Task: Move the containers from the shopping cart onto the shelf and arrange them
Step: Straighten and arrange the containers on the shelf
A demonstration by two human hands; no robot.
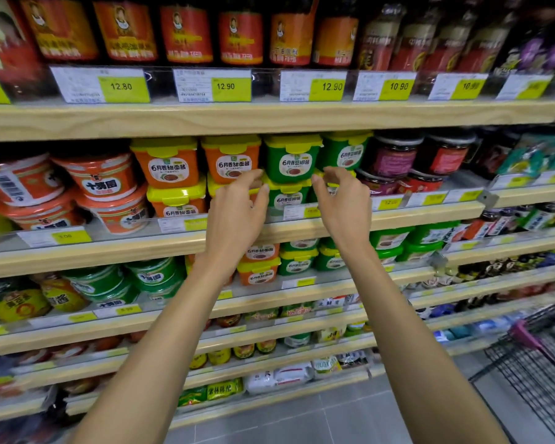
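On the wooden shelf [398, 216] stand stacked green tubs with yellow lids; the upper green tub [290, 160] sits on a lower green tub [287, 195]. Orange tubs [169, 166] with yellow lids are stacked to their left. My left hand [237, 206] is raised just left of the green stack, fingers apart and curved, holding nothing. My right hand [342, 200] hovers at the stack's right side, fingers spread, also without anything in it. Both hands are near the tubs; I cannot tell if they touch them. The shopping cart [539, 363] shows at the lower right.
Round orange bowls [100, 177] fill the shelf's left part, dark jars [394, 155] its right. Red-labelled jars [186, 33] stand on the shelf above, behind price tags [231, 88]. Lower shelves hold more green and orange tubs. Grey floor tiles lie below.
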